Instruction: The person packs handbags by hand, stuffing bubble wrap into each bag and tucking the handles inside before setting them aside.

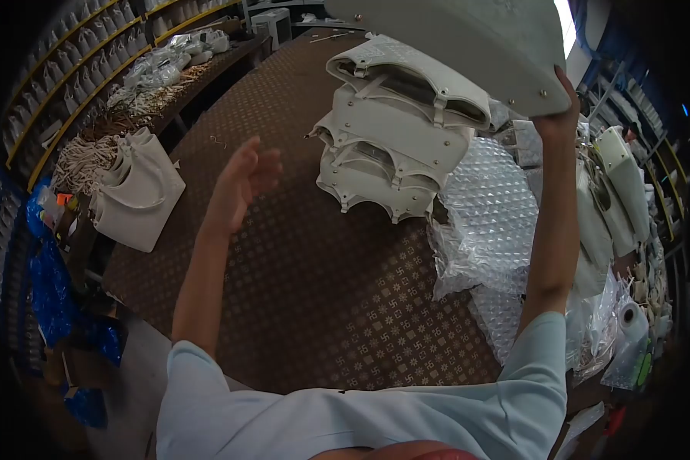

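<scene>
My right hand [558,115] grips the lower corner of a white handbag [468,46], raised at the top of the view with its flat base and metal studs toward me. My left hand [247,178] is held over the table, fingers apart and nothing in it. Between the hands, a pile of white handbags [410,119] lies on the brown patterned table [314,307]. The bags' open mouths and strap loops face me. Clear bubble wrap [491,207] lies just right of the pile, under my right forearm.
At the left table edge stand more white bags [142,195] beside a heap of cream straps [84,161]. Racks of small bags [77,69] line the left wall. Further bags [617,184] and a plastic roll [630,330] are at the right. Blue plastic [50,284] hangs at lower left.
</scene>
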Demonstrator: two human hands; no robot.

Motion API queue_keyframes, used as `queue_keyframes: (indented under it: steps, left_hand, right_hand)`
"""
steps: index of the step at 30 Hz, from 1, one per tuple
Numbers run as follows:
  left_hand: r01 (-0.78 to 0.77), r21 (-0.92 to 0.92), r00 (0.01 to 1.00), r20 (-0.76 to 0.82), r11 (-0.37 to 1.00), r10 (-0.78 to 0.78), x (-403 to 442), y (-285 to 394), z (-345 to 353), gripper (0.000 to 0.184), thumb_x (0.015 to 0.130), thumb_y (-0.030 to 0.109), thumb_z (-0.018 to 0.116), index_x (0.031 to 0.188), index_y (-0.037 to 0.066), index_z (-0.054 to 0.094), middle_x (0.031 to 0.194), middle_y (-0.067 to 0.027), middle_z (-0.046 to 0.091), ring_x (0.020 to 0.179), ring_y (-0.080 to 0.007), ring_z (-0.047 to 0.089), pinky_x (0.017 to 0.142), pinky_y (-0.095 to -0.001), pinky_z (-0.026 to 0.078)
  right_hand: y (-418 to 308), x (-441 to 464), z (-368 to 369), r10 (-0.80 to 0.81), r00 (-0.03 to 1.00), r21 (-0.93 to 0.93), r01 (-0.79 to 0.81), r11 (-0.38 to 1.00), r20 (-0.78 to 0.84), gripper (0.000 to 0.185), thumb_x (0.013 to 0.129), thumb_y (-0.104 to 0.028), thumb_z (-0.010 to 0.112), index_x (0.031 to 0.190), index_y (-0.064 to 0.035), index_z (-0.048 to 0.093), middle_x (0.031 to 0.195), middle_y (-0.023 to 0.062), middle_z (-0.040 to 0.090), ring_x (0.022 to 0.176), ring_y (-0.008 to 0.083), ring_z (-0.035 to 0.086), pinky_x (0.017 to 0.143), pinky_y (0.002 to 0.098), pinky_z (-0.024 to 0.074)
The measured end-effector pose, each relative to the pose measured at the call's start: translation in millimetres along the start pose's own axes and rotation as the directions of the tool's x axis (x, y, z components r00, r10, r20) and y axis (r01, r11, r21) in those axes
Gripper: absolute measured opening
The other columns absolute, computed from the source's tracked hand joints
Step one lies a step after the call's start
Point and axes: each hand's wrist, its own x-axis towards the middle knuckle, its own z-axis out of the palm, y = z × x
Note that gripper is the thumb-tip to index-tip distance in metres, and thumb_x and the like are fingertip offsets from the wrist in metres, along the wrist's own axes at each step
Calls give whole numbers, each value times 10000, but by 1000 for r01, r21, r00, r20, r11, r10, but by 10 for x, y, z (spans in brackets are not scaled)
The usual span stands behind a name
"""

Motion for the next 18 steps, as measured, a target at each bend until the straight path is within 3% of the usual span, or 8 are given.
queue_keyframes:
  steps: [2, 5, 6, 8, 12, 14, 16, 18]
  left_hand:
    - [267, -10, 958, -109, 964, -266, -135, -477, -361, 617, 889, 365, 561, 1377, 74, 319, 1185, -78, 567, 1046, -189, 556, 873, -372, 439]
    - [419, 2, 872, -282, 908, -401, -443, -1088, -833, 590, 882, 301, 577, 1359, 51, 336, 1145, -79, 586, 989, -176, 582, 804, -337, 467]
    - [422, -6, 869, -282, 907, -407, -547, -1257, -959, 590, 882, 301, 577, 1359, 51, 336, 1145, -79, 586, 989, -176, 582, 804, -337, 467]
    - [560, 26, 779, -356, 828, -516, -781, -1546, -1212, 559, 877, 266, 581, 1340, 47, 357, 1099, -69, 604, 941, -163, 593, 758, -312, 480]
    - [550, -156, 765, -300, 820, -570, -1212, -1873, -1442, 522, 868, 232, 591, 1317, 59, 388, 1062, -55, 612, 886, -137, 587, 737, -297, 479]
    - [638, -182, 631, -434, 748, -643, -1312, -1730, -1283, 500, 861, 200, 598, 1304, 68, 407, 1041, -43, 612, 826, -109, 572, 710, -284, 476]
    - [641, -196, 638, -403, 742, -657, -1383, -1885, -1335, 492, 863, 203, 596, 1300, 67, 413, 1039, -37, 611, 828, -105, 568, 705, -284, 477]
    - [621, -228, 631, -420, 749, -652, -1507, -1879, -1397, 484, 866, 205, 594, 1295, 67, 419, 1036, -31, 610, 830, -101, 565, 699, -285, 477]
  right_hand:
    - [67, 371, -134, 84, 991, 10, -85, 996, 108, 349, 893, -231, 518, 1176, -28, 526, 1098, 129, 604, 995, 269, 594, 880, 432, 480]
    - [422, 666, -283, 45, 965, -153, -87, 984, -259, 357, 913, -298, 467, 1143, -38, 549, 1059, 119, 613, 959, 258, 603, 857, 424, 491]
    - [524, 708, -415, 49, 964, -161, -93, 983, -260, 357, 913, -298, 467, 1143, -38, 549, 1059, 119, 613, 959, 258, 603, 857, 424, 491]
    - [643, 736, -698, 324, 942, -163, -333, 929, -83, 373, 913, -323, 455, 1134, -41, 556, 1056, 113, 614, 948, 248, 609, 844, 424, 499]
    - [524, 672, -792, 436, 898, -226, -411, 883, 68, 393, 909, -325, 461, 1169, -42, 543, 1076, 104, 613, 935, 236, 617, 822, 427, 511]
    - [398, 734, -902, 462, 886, -224, -443, 868, 36, 410, 906, -327, 462, 1183, -33, 534, 1095, 93, 610, 971, 238, 606, 849, 418, 494]
    - [323, 701, -839, 566, 776, -243, -513, 823, 279, 435, 918, -371, 443, 1215, -62, 519, 1146, 79, 590, 1044, 246, 572, 899, 427, 455]
    - [262, 629, -655, 646, 739, -295, -584, 756, 193, 535, 899, -502, 436, 1260, -110, 494, 1228, 78, 543, 1142, 269, 504, 933, 478, 405]
